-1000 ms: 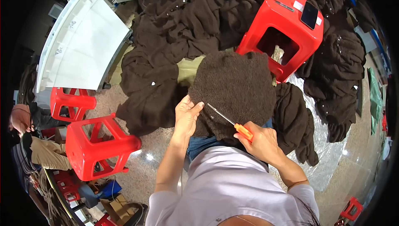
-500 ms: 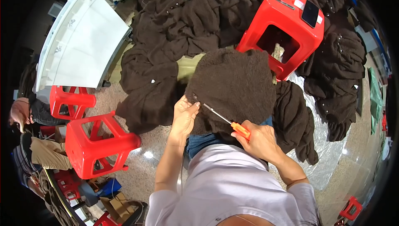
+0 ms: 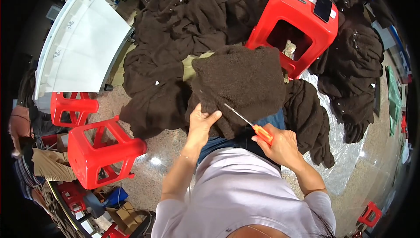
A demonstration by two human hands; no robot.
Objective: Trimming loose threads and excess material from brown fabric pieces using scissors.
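A piece of dark brown knitted fabric (image 3: 245, 78) lies across my lap in soft folds. My left hand (image 3: 200, 126) grips its near left edge, with the thumb on top and the other fingers partly hidden by the cloth. In my right hand (image 3: 281, 145) is an orange-handled tool with a thin metal shaft (image 3: 240, 114), held by the handle. The shaft slants up and left over the fabric, its tip a little right of my left thumb. The exact shape of that tip is too small to tell.
Large heaps of the same brown fabric (image 3: 183, 23) spread ahead and to both sides. A tall red stool (image 3: 302, 21) at the far right bears a phone (image 3: 323, 8) and a small slim tool. To the left stand another red stool (image 3: 94, 155) and a white curved panel (image 3: 83, 45).
The tool's tip has moved right, away from my left fingers, as my right hand shifted right. My left hand moved slightly right and down, and the fabric edge is folded differently.
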